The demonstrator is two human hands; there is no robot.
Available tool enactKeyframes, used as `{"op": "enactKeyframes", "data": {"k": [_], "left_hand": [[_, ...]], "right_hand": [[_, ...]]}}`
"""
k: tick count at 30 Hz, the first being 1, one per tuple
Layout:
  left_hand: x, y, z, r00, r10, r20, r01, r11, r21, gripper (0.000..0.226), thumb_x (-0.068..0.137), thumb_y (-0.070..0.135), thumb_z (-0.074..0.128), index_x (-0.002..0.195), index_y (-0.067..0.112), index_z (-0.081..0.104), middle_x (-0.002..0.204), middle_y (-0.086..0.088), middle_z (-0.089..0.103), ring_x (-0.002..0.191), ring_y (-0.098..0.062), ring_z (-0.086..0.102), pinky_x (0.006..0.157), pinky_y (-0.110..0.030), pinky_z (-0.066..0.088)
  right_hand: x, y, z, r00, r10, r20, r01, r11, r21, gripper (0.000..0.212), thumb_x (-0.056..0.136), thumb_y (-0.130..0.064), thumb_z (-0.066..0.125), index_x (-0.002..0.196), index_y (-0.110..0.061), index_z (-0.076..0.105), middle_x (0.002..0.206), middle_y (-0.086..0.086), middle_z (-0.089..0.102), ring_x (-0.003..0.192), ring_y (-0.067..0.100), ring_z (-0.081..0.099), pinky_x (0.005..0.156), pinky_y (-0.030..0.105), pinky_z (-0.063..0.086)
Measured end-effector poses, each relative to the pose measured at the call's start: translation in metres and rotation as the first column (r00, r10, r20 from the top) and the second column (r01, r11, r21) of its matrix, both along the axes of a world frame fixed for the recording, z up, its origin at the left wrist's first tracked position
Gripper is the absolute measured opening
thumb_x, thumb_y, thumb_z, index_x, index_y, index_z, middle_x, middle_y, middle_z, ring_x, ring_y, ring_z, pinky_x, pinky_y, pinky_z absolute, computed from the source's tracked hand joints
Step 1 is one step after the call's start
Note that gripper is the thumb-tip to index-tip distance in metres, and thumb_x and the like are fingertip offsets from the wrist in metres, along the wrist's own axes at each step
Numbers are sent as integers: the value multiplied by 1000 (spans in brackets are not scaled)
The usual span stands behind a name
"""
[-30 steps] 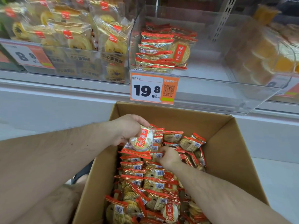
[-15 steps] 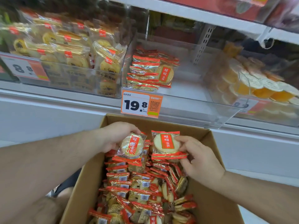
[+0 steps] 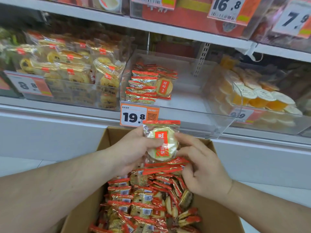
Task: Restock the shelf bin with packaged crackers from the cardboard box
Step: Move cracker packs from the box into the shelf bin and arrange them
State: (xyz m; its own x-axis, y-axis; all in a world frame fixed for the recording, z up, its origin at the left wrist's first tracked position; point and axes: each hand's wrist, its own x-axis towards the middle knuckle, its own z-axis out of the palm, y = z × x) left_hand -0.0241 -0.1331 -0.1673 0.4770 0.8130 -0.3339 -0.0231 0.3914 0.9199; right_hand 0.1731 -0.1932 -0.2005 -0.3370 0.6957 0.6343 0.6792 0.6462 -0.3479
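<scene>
An open cardboard box (image 3: pixel 217 217) below me holds several red-and-gold cracker packets (image 3: pixel 134 204). Above its far end both hands hold a small stack of cracker packets (image 3: pixel 162 143), the front one showing a round white cracker and a red label. My left hand (image 3: pixel 133 150) grips the stack from the left, thumb across the front. My right hand (image 3: pixel 200 165) holds it from the right and underneath. The clear shelf bin (image 3: pixel 198 121) straight ahead has a small pile of the same packets (image 3: pixel 148 84) at its left side.
An orange 19.8 price tag (image 3: pixel 134 116) hangs on the bin's front lip. A bin of yellow pastry packets (image 3: pixel 70 69) stands to the left, a bin of orange jelly cups (image 3: pixel 259 100) to the right. Another shelf with price tags runs overhead.
The two packets, held apart half a second ago, have come together into one stack between both hands. The stack has risen toward the bin's price tag.
</scene>
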Motion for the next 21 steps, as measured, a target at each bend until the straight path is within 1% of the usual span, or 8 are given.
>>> {"op": "enactKeyframes", "data": {"k": [2,5,8,12,15,17,19,21], "left_hand": [[-1,3,6,1000,25,-14,-24,997,68,34,89,2,64,119,17,58,102,-5,75,95,-24,72,83,-39,57],[-2,4,12,1000,4,-9,-2,985,174,41,85,-5,67,117,20,57,98,-3,75,92,-22,72,83,-41,57],[0,1,20,999,-45,20,38,965,259,57,83,-12,66,119,30,57,94,3,75,85,-17,72,72,-33,59],[3,-2,28,995,-84,55,58,927,370,77,81,-15,67,128,43,51,127,12,55,89,-6,68,75,-28,58],[4,-1,33,995,-96,36,71,895,440,87,80,-14,68,133,49,41,125,25,38,77,22,59,71,-15,54],[5,3,36,996,-79,49,48,890,453,87,80,-10,70,133,53,39,117,19,47,85,14,63,73,-21,55],[4,9,38,998,-5,58,-25,865,501,79,82,2,74,129,56,42,116,4,58,99,-9,66,77,-31,57],[-2,17,40,987,158,26,-134,728,672,61,79,24,74,120,59,44,117,10,56,104,-8,61,82,-29,55]], "right_hand": [[-2,0,12,982,-98,-159,79,990,-120,39,66,-13,47,102,-24,57,132,-3,56,121,11,55,102,27,44],[-7,5,30,860,-373,-349,170,853,-493,50,63,-31,64,111,-39,51,98,-8,63,75,8,58,76,33,50],[-7,14,40,826,-387,-409,-30,696,-718,75,61,-47,80,127,-25,53,108,-4,67,77,19,65,81,45,57],[-10,13,50,761,-351,-546,-286,574,-768,53,71,-22,80,119,-12,61,107,8,74,98,28,71,85,41,57],[-13,14,57,699,-403,-591,-342,537,-771,41,76,-11,73,114,-3,62,90,8,75,76,20,73,64,26,56],[-14,17,64,688,-447,-571,-307,534,-788,21,82,-8,70,102,-6,64,68,-1,69,51,9,58,46,18,42],[-11,24,72,679,-477,-558,-273,542,-795,13,80,-12,71,91,-12,64,62,-2,61,47,7,42,43,19,31],[-10,30,91,636,-480,-604,-278,588,-760,12,75,-16,71,84,-14,63,60,-2,58,47,8,38,43,19,28]]}}
